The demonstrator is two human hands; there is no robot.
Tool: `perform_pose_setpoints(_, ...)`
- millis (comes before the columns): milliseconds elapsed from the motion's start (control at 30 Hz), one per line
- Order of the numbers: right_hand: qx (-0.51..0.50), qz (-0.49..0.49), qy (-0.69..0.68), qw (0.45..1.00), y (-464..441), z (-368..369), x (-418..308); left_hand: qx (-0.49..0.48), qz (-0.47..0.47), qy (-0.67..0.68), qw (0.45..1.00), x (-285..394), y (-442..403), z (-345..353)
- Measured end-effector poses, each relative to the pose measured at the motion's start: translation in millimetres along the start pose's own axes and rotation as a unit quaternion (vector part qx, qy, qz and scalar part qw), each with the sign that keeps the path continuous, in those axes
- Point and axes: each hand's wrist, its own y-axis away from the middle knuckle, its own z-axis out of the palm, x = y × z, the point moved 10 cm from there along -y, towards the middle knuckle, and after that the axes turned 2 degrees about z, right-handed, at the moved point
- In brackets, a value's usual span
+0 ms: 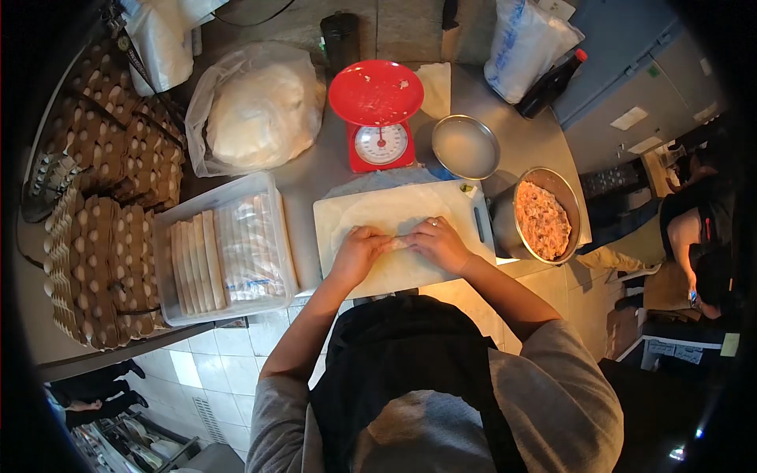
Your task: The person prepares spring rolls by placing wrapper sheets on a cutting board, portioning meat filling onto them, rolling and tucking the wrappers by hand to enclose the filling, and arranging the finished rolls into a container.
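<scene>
On the white cutting board (pixel 335 229) lies a thin sheet of dough (pixel 394 206), pale against the board. My left hand (pixel 363 254) and my right hand (pixel 436 243) meet near the board's middle, both with curled fingers on a small pale roll (pixel 398 243) between them. The fingers cover most of the roll. Right of the board stands a metal pot (pixel 574 206) of pinkish minced filling (pixel 542 221). Behind the board is a metal bowl (pixel 465 147) of cloudy liquid.
A red scale (pixel 381 146) stands behind the board. At left are a plastic tub (pixel 288 236) of long rolls, bagged dough (pixel 264 118) and stacked egg trays (pixel 102 260). A dark bottle (pixel 552 85) stands at back right. Other people are at the far right and lower left.
</scene>
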Motion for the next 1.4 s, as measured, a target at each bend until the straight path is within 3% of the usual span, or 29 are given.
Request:
perform_pose_setpoints(133,-0.069,0.079,-0.184,0.977,-20.6,17.3,39.7,0.011,-0.047,0.008,0.999,-4.2,-3.9,6.5)
perform_pose_setpoints(233,-0.072,0.043,-0.138,0.987,-38.0,6.4,36.6,-0.018,-0.092,-0.031,0.995,-15.1,-16.2,16.1)
perform_pose_setpoints(367,0.041,0.054,-0.105,0.992,-26.5,-10.2,29.9,-0.01,-0.109,-0.008,0.994,-34.4,-26.6,21.2)
perform_pose_setpoints(467,0.06,-0.001,-0.022,0.998,-20.2,-18.8,0.8,-0.007,-0.104,-0.035,0.994,-38.9,-30.1,21.6)
perform_pose_setpoints(667,-0.046,0.068,-0.151,0.985,-39.2,16.3,54.4,0.017,-0.07,-0.084,0.994,-27.8,-31.0,19.3)
perform_pose_setpoints(833,0.047,0.03,-0.037,0.998,-38.5,-9.8,34.0,0.001,-0.135,-0.099,0.986,-57.2,-47.1,26.0)
perform_pose_setpoints(933,0.061,-0.029,0.053,0.996,-29.8,-10.6,8.6,0.044,-0.114,-0.131,0.984,-49.7,-50.5,14.4)
perform_pose_setpoints(1067,0.024,-0.055,0.138,0.989,-25.0,7.1,7.7,0.077,0.001,-0.117,0.99,-23.0,-32.7,9.0)
perform_pose_setpoints(1133,0.015,-0.043,0.133,0.99,-27.7,9.4,11.8,0.089,0.038,-0.14,0.985,-4.9,-18.1,9.2)
perform_pose_setpoints(1233,-0.005,-0.036,0.125,0.992,-30.8,11.7,14.4,0.112,0.021,-0.176,0.978,2.0,-14.4,4.3)
perform_pose_setpoints(1400,-0.016,-0.032,0.115,0.993,-33.4,18.4,20.1,0.067,-0.02,-0.17,0.983,-10.5,-19.6,14.2)
